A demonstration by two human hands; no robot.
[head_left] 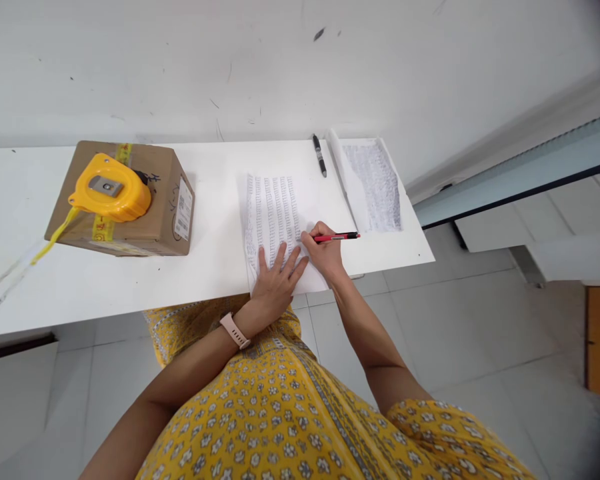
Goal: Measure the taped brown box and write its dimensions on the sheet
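A sheet of paper [275,213] covered in columns of small writing lies near the front edge of the white table [215,267]. My left hand [277,283] rests flat on the sheet's lower part with fingers spread. My right hand [325,253] is closed around a red pen [337,237], its tip touching the paper's right side. A pink watch sits on my left wrist.
A cardboard box [135,207] stands at the left with a yellow tape measure [110,188] on top, its tape trailing left. A black pen [320,155] and a second written sheet [373,183] lie at the back right. The table's right end borders tiled floor.
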